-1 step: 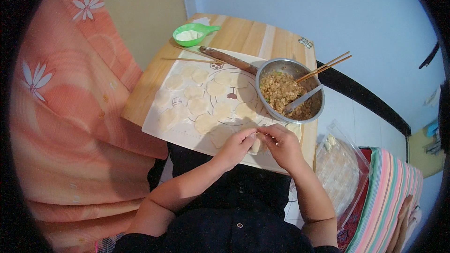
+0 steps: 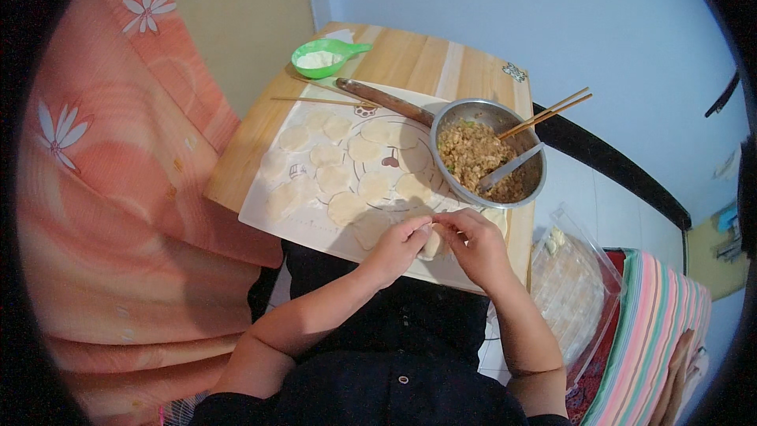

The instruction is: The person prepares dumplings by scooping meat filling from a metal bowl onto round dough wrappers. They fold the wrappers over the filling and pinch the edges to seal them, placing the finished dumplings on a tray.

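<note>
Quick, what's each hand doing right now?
Left hand: closed, fingertips pinching a dough piece.
Right hand: closed, fingertips on the same dough piece.

Salmon-orange covers the curtain (image 2: 142, 205) at the left of the frame, patterned with white flowers. The wall (image 2: 505, 16) at the upper right is pale blue. Mid-frame, the worktop (image 2: 394, 55) shows honey-tan wood in lighter and darker bands. Its white mat (image 2: 264, 217) bears dark line drawings and a brown paw print beneath cream dough rounds (image 2: 345, 209). The scoop (image 2: 357, 48) is bright green, the flour (image 2: 319, 59) white, the bowl (image 2: 490, 114) silver, its filling (image 2: 473, 146) brown flecked green. Pink, green and white stripes run over the cloth (image 2: 662, 323) at lower right.
</note>
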{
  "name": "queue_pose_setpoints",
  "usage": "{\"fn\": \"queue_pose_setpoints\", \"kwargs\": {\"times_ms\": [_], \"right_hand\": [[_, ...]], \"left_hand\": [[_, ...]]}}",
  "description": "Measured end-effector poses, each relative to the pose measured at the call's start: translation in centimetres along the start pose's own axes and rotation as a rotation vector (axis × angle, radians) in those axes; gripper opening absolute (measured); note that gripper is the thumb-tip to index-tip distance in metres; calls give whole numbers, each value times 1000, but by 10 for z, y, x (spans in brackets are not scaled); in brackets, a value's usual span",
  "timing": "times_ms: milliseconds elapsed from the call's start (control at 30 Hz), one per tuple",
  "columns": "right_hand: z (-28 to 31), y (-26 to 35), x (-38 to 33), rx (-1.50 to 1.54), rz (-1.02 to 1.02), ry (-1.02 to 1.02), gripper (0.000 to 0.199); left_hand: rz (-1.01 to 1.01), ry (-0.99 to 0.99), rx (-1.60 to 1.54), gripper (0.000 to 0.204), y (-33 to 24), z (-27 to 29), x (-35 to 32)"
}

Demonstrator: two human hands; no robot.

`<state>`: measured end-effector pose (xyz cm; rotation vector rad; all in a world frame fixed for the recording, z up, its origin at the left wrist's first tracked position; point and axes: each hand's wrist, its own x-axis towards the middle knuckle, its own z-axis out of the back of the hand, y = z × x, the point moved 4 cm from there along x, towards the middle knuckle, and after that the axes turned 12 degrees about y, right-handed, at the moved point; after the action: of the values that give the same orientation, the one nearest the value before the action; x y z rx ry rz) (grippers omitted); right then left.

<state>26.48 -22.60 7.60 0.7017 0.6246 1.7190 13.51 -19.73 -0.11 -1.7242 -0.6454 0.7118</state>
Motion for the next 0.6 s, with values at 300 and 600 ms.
{"fn": "queue_pose_setpoints", "kwargs": {"times_ms": [300,600], "right_hand": [[1,8,-3,-32,45,-10,29],[0,9,-4,-142,177,-90,31]], "left_hand": [[-44,53,204,24,-16,1,-3],[-62,107,375,33,-23,-2,-7]]}}
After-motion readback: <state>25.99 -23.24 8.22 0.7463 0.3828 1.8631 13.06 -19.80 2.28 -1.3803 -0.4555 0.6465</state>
